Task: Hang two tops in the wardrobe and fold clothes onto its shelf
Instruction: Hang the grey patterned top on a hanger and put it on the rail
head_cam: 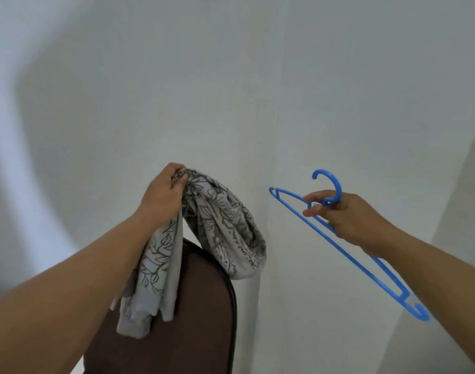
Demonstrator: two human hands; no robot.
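My left hand (163,195) grips a bunched grey top with a dark leaf print (220,225) and holds it up in the middle of the view. Part of the cloth hangs down past my left forearm, and part drapes to the right. My right hand (347,217) holds a blue plastic hanger (366,265) near its hook. The hook points up, and the hanger's bar slants down to the lower right. The hanger and the top are apart. No wardrobe or shelf shows here.
A dark brown chair back (201,319) stands just below the hanging cloth. A plain white wall (231,90) fills the view behind, with a corner edge at the far right (460,184).
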